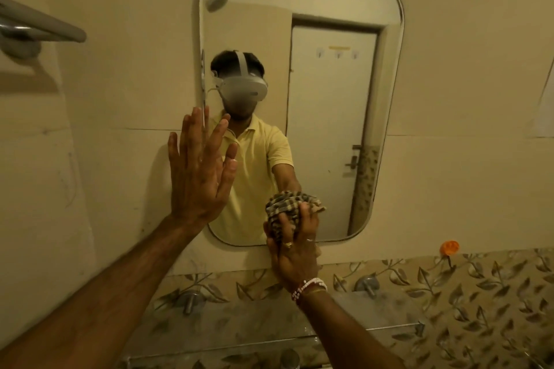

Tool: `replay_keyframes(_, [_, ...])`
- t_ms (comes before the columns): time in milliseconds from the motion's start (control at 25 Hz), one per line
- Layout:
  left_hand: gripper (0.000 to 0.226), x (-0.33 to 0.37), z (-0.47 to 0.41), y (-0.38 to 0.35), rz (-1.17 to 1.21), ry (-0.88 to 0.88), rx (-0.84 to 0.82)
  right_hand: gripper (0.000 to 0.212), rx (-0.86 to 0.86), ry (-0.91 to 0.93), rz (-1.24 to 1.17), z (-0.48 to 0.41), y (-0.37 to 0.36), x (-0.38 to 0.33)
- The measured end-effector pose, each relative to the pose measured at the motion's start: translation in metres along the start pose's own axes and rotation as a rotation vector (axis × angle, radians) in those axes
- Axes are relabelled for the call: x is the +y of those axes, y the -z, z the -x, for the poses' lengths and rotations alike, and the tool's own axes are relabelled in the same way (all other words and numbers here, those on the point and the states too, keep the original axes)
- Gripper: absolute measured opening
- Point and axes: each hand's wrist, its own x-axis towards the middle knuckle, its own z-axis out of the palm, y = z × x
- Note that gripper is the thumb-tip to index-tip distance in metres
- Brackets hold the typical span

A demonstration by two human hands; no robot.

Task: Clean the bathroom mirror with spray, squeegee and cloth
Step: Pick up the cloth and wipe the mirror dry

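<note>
Mirror (pixel 329 99) on wall, rounded corners. Right hand (pixel 295 252) closed around bunched checked cloth (pixel 284 213), pressing it against the mirror's lower edge. Left hand (pixel 199 171) open, fingers spread, palm flat over the mirror's lower left edge and adjoining wall. Glass shelf (pixel 374 329) below mirror.

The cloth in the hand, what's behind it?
Behind the bunched checked cloth, held in the right hand, is the bottom part of the mirror. The glass right under the cloth is covered, so I can't tell whether it's clean or wet.
</note>
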Motion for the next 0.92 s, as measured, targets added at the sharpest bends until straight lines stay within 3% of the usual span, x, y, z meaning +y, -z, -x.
replay_keyframes(120, [0.065, -0.008, 0.003, 0.01, -0.044, 0.021, -0.014, 0.058, -0.095, 0.297, 0.104, 0.0, -0.016, -0.024])
replay_keyframes(200, [0.064, -0.015, 0.004, 0.017, -0.07, 0.012, -0.026, 0.058, -0.116, 0.386, 0.153, 0.0, -0.027, -0.041])
replay_keyframes(520, [0.062, -0.025, -0.013, 0.035, -0.123, 0.033, 0.0, 0.072, -0.166, 0.478, 0.186, -0.031, -0.03, -0.061])
replay_keyframes(920, [0.064, -0.013, -0.044, 0.043, -0.081, 0.033, 0.069, 0.073, -0.018, 0.438, 0.045, -0.205, -0.002, -0.115])
